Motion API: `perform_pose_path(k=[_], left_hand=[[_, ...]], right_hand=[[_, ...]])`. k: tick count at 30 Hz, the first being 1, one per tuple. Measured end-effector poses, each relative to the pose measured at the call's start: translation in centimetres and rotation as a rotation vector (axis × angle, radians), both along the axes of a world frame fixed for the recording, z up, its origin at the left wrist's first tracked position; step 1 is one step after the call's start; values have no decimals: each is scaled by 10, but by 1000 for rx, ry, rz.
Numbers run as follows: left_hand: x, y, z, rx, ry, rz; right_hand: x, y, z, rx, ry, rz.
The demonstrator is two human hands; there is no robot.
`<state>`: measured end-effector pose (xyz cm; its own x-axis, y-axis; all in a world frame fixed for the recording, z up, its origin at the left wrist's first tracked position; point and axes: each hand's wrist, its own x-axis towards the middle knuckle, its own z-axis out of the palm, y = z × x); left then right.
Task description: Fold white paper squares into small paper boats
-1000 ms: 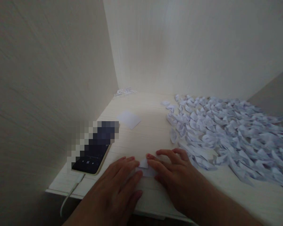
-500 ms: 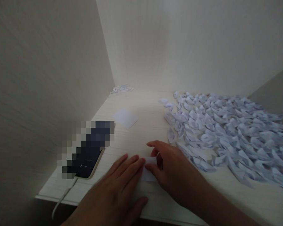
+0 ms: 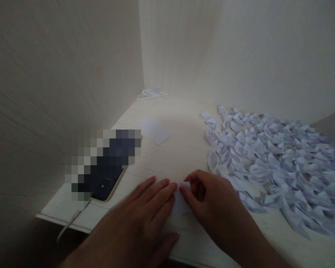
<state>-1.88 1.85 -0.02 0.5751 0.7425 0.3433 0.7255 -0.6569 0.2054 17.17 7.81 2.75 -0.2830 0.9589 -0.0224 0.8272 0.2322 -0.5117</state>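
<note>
A small piece of white paper (image 3: 181, 205) lies on the pale tabletop between my hands, partly covered by them. My left hand (image 3: 145, 212) rests flat with fingers stretched out, its fingertips at the paper's left side. At the right, my right hand (image 3: 209, 197) has thumb and index finger closed on the paper's upper edge, with the other fingers curled in. Many small folded paper boats (image 3: 268, 160) crowd the table just beyond the right hand. Some flat square sheets (image 3: 157, 132) lie farther back, in front of my left hand.
A phone (image 3: 104, 188), partly blurred out, lies at the left with a white cable (image 3: 69, 225) running off the front edge. White strings or strips (image 3: 153, 93) are bunched in the back corner. Pale walls (image 3: 178, 48) enclose the table at left and back.
The view has shifted and tilted a little. My right index finger has drawn in from stretched out to bent, closing with the thumb at the paper's upper edge. My left hand stays flat.
</note>
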Motion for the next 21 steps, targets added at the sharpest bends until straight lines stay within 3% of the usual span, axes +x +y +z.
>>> perform_pose_path(k=[8,13,17,21], left_hand=[[-2,-2,-6,-10,-33,17],[-3,4,-8,-36,-135,45],[-4,8,-9,-23,-187,42],[-3,9,-8,2,-179,19]], right_hand=[[12,-13,-17,266,121,214],[20,-16,-25,530,-4,405],[24,-18,-24,533,-30,547],[24,-20,-23,445,26,545]])
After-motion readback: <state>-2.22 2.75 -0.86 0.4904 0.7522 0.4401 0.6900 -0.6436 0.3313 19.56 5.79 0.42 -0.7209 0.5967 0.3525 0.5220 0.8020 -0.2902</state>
